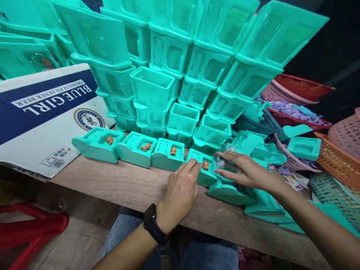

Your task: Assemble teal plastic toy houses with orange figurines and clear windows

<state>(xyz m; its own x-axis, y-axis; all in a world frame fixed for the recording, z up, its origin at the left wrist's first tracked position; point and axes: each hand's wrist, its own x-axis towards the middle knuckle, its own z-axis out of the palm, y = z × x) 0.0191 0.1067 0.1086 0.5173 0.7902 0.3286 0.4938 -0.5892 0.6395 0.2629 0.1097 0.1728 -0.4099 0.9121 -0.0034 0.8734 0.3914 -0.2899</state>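
Clear plastic piece (220, 162) is pinched by right hand (242, 168), beside orange figurine (206, 165) set in teal case (206, 180) between the hands, case apparently steadied by curled left hand (182, 185), its grip unclear.

We see a carton (56, 120) and stool (36, 229) left of our left hand (181, 190). Right of it sits an orange basket (344, 165).
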